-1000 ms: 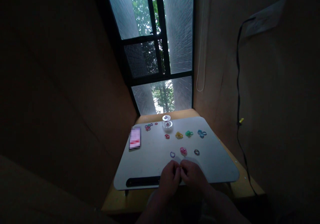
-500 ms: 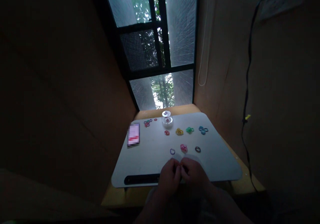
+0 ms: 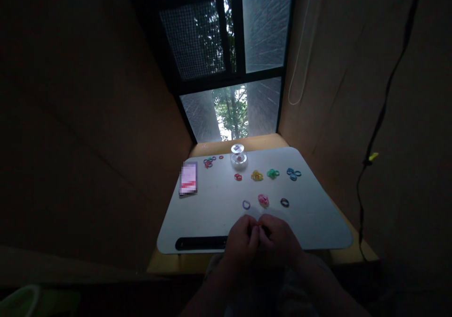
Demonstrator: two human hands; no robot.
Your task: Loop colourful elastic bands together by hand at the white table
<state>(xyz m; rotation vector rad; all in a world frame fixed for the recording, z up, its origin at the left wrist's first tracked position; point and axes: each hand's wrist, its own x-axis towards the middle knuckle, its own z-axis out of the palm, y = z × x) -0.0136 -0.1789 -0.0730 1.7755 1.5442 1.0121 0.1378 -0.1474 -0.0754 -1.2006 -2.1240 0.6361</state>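
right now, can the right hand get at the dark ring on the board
Likely yes: the dark ring lies just beyond the right hand, with only white board between, though that hand is up against the left hand.

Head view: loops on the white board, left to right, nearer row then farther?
Nearer: purple loop → pink bunch → dark loop.
Farther: mixed-color cluster → red bunch → yellow bunch → green bunch → blue bunch.

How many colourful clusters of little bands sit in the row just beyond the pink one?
4, from left to right: a red cluster, a yellow cluster, a green cluster and a blue cluster. Nothing covers that row.
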